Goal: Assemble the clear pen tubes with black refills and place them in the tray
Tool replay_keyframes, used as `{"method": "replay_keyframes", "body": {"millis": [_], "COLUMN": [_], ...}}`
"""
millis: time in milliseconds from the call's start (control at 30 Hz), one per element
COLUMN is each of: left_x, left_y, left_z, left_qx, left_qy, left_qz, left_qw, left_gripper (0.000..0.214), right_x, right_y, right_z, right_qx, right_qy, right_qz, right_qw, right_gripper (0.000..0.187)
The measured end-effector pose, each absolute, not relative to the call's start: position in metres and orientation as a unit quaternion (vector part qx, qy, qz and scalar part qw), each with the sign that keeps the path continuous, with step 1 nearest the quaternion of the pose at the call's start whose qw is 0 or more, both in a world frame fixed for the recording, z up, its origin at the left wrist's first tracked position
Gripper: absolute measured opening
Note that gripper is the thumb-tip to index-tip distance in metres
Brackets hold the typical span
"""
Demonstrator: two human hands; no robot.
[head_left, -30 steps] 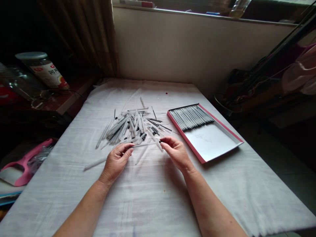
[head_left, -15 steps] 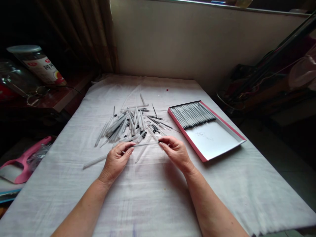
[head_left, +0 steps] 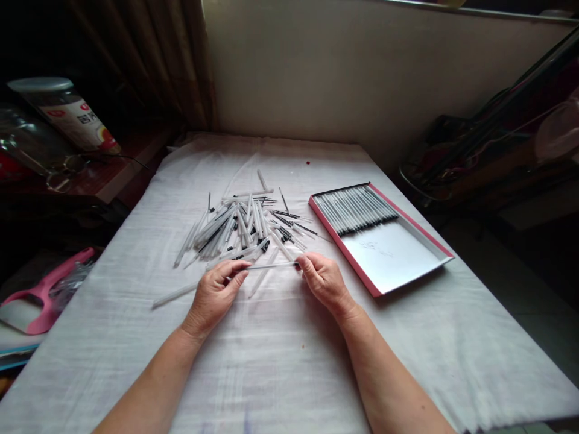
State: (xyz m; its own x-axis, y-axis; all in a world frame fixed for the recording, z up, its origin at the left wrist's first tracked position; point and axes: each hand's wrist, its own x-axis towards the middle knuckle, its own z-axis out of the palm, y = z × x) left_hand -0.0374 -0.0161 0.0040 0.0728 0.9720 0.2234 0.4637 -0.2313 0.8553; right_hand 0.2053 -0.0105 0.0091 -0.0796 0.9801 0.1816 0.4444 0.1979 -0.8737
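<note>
Between my two hands a thin pen (head_left: 274, 266) with a pale clear barrel lies level, just over the cloth. My left hand (head_left: 217, 290) pinches its left end, which the fingers partly hide. At the dark right end, the thumb and fingers of my right hand (head_left: 324, 283) are closed round the tip. Beyond the hands spreads a loose pile of clear pen barrels (head_left: 221, 226), black caps (head_left: 263, 244) and thin dark refills (head_left: 284, 232). To the right, a shallow red-edged box (head_left: 393, 262) holds a row of pens (head_left: 357, 210) with black ends.
A white cloth (head_left: 262, 374) covers the table. One loose barrel (head_left: 176, 295) lies left of my left hand. A labelled jar (head_left: 75, 117) and glasses (head_left: 66, 172) sit on a side surface, with a pink-handled object (head_left: 45, 295) below. The wall (head_left: 289, 78) rises behind.
My right hand has shifted slightly right and its thumb has turned up over the pen's dark end. My left hand keeps its pinch. The view has moved a little.
</note>
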Motion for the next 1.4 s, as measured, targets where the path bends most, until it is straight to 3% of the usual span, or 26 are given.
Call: {"method": "replay_keyframes", "body": {"millis": [200, 333, 567, 1233, 1400], "left_x": [-0.0366, -0.0361, -0.0366, -0.0362, -0.0381], "left_y": [-0.0159, -0.0156, -0.0154, -0.0159, -0.0178], "left_z": [0.0061, 0.0055, 0.0053, 0.0046, 0.0043], "left_qx": [0.659, 0.656, 0.653, 0.646, 0.642], "left_qy": [0.546, 0.547, 0.551, 0.551, 0.553], "left_qz": [0.413, 0.414, 0.415, 0.410, 0.382], "left_qw": [0.312, 0.314, 0.314, 0.334, 0.369], "left_gripper": [0.022, 0.022, 0.023, 0.023, 0.035], "right_x": [0.2064, 0.2073, 0.2110, 0.2117, 0.2080], "right_y": [-0.0097, -0.0091, -0.0090, -0.0089, -0.0106], "right_z": [0.0070, 0.0062, 0.0058, 0.0060, 0.0118], "right_qx": [-0.510, -0.524, -0.510, -0.510, -0.508], "right_qy": [-0.633, -0.634, -0.629, -0.655, -0.613], "right_qz": [0.396, 0.393, 0.416, 0.396, 0.428], "right_qw": [0.427, 0.411, 0.414, 0.393, 0.428], "right_gripper": [0.019, 0.027, 0.018, 0.022, 0.023]}}
